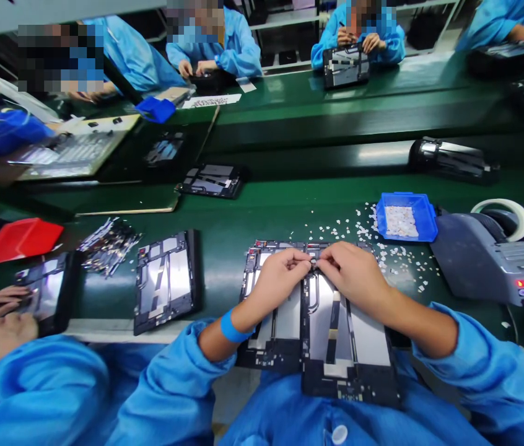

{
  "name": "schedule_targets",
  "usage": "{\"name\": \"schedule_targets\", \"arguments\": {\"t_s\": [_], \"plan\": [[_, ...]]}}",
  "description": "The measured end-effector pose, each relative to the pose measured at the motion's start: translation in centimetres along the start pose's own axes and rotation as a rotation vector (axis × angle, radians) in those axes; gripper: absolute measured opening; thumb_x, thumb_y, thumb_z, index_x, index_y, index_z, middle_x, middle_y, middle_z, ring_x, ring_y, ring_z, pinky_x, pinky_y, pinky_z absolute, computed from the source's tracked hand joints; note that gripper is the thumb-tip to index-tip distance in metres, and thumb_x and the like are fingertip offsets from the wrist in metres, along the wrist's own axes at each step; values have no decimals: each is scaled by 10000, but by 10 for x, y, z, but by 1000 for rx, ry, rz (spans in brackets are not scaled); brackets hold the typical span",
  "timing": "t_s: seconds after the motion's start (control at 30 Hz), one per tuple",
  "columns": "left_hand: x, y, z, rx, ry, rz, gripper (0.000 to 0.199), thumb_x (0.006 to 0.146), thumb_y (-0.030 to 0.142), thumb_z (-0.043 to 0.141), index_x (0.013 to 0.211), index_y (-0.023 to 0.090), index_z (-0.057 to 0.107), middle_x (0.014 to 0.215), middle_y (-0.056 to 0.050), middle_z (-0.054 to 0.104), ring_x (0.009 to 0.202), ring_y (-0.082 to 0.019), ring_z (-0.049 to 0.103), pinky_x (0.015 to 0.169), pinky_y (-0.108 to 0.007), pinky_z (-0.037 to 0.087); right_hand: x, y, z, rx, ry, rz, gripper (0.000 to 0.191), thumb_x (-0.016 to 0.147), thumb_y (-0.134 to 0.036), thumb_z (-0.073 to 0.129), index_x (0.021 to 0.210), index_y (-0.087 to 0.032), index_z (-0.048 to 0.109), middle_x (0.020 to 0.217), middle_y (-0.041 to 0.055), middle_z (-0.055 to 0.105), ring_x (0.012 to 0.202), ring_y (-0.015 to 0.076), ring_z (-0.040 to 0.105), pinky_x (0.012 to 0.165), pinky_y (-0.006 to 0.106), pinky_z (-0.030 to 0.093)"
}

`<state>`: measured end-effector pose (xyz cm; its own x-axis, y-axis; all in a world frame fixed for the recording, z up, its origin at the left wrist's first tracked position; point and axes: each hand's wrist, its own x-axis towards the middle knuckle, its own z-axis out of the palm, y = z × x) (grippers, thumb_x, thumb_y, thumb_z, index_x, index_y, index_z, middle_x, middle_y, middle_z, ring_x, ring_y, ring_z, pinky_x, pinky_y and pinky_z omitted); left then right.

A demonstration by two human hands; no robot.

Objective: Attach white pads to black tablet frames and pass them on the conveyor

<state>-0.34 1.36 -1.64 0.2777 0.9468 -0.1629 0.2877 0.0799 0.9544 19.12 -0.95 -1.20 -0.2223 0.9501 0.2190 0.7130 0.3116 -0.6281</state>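
Note:
Two opened tablets lie side by side at the bench's front edge, the left tablet (285, 322) partly under the right tablet (364, 328). Silvery battery panels, dark cables and a black lower strip show inside them. My left hand (280, 275), with a blue band at the wrist, is pinched closed at the top corner of the right tablet. Facing it, my right hand (355, 272) has thumb and finger pressed together at the same spot. The fingertips of both hands nearly meet over a small dark part, too small to name. My hands cover the tablets' upper middle.
A blue bin (406, 232) of small white pieces stands behind, with loose pieces scattered around. To the right is a tape dispenser (489, 254). Leftward lie another tablet (166, 279), a pile of strips (109, 244) and a red bin (23, 240). Co-workers sit left and across.

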Motion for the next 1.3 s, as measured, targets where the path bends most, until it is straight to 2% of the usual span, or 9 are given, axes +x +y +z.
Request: {"name": "schedule_targets", "arguments": {"t_s": [0.13,0.37,0.67,0.83,1.0,1.1,1.17,1.23,1.3], "plan": [[-4,-3,-1,46,41,38,127,844,299,683,885,196,745,805,-25,754,741,-176,691,701,-292,551,-11,0,6,-179,71,-172,259,1057,-281,511,951,-207,736,930,91,764,880,235,689,844,366,507],[-10,-3,0,120,111,66,126,853,274,672,911,214,766,824,-20,769,735,-179,699,719,-305,559,-13,-6,6,-210,117,-263,311,1078,-257,470,958,-193,749,940,95,775,865,234,695,838,369,509],[-20,2,1,450,146,293,107,910,281,677,884,240,771,852,-25,785,798,-205,705,757,-330,520,-8,-1,7,-79,34,-124,222,1010,-250,535,989,-219,754,942,69,780,872,227,704,817,339,515],[-18,5,3,384,101,268,112,894,236,660,855,234,764,844,-22,782,791,-199,703,739,-321,510,2,-8,6,-12,-9,13,149,871,-161,579,777,-233,671,806,17,743,761,184,661,687,287,435],[-6,1,3,100,17,36,98,833,262,691,872,196,752,813,-32,751,740,-176,670,672,-284,504,11,17,-29,-60,79,113,120,810,-149,591,714,-219,600,724,12,675,674,160,584,633,283,362],[1,-5,0,-54,10,-41,132,794,297,723,857,182,709,837,-39,733,766,-170,660,707,-287,512,14,60,-74,-360,245,361,124,875,-217,576,770,-197,639,798,92,694,747,214,606,673,327,366],[4,-7,-1,-113,1,-67,148,778,314,727,822,186,666,849,-33,721,782,-164,653,741,-293,513,13,82,-97,-559,218,542,196,927,-259,546,828,-154,679,834,166,696,793,269,624,688,366,359],[6,-8,0,-140,-4,-82,167,771,329,721,788,194,623,831,-19,703,769,-155,641,748,-292,507,9,85,-101,-587,172,515,218,945,-247,531,912,-128,712,897,194,707,851,295,637,717,383,379],[6,-7,2,-158,-1,-90,181,769,332,719,778,200,597,806,-5,686,749,-147,632,738,-284,499,4,65,-86,-452,137,306,197,943,-224,543,958,-158,728,944,152,722,888,275,644,763,372,415]]}}
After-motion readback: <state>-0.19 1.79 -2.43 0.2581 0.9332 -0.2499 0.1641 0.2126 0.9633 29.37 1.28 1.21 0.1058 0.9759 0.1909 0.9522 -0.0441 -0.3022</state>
